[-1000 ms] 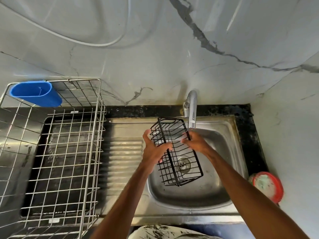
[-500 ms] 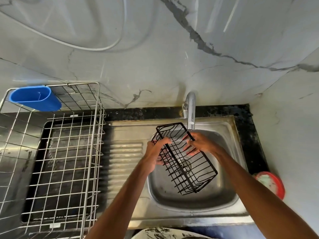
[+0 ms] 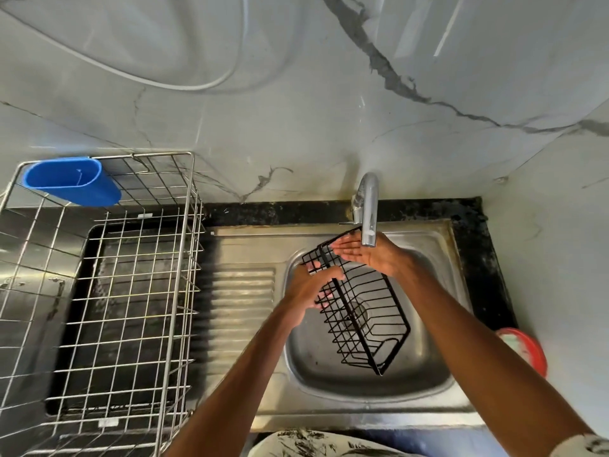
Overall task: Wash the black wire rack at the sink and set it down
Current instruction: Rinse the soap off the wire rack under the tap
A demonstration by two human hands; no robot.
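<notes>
The black wire rack (image 3: 365, 311) hangs tilted over the steel sink (image 3: 428, 380), its far end raised toward the tap (image 3: 369, 209). My left hand (image 3: 309, 288) grips the rack's left side near the upper end, fingers wrapped through the wires. My right hand (image 3: 365, 252) lies flat with fingers stretched out against the rack's top end, just under the spout. No water stream is visible.
A large silver wire dish basket (image 3: 108, 291) with a blue plastic cup holder (image 3: 72, 181) stands left of the ribbed drainboard (image 3: 244, 298). A red-rimmed round container (image 3: 524, 351) sits at the right on the black counter edge (image 3: 487, 275). Marble wall behind.
The rack has tilted further, its near end swinging down and right into the basin. My right hand has slid up to the rack's top end and flattened out under the tap.
</notes>
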